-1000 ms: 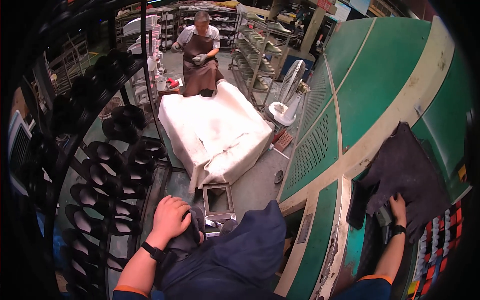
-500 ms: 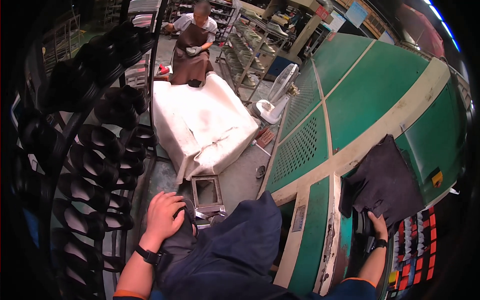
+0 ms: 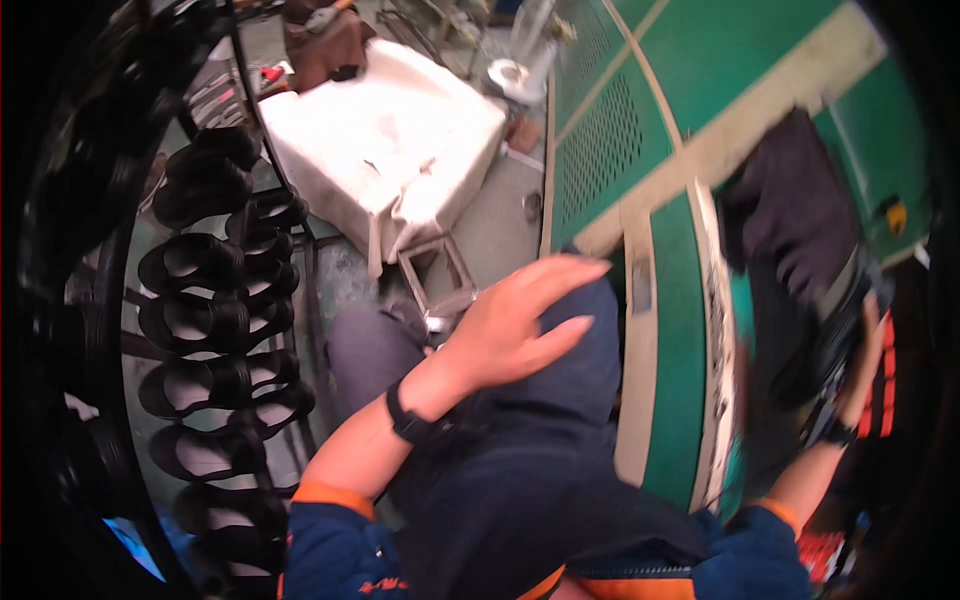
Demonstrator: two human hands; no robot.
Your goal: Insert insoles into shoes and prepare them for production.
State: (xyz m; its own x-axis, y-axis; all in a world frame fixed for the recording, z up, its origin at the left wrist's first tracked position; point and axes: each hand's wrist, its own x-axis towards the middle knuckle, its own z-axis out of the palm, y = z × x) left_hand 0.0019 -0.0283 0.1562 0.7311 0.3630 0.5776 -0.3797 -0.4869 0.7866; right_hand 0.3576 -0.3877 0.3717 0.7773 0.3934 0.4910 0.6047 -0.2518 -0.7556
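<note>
My left hand (image 3: 515,325) is raised over my lap, empty, with the thumb and fingers apart. My right hand (image 3: 874,325) is at the far right, closed around a black shoe (image 3: 835,335) just below a dark cloth flap (image 3: 795,205). Motion blurs the shoe, and part of its shape merges with the dark opening behind it. The flap hangs over that opening in the green machine (image 3: 685,375).
A rack of black shoes (image 3: 195,320) stands on my left. Ahead are a white-covered block (image 3: 390,140), a metal frame (image 3: 437,275) on the floor and a white fan (image 3: 515,78). Beyond the block, a person in a brown apron (image 3: 325,50) is partly in view.
My left hand has lifted off my knee and moved right across my lap. My right hand has moved out from under the flap's edge, with a black shoe now showing in it. The view has tilted down.
</note>
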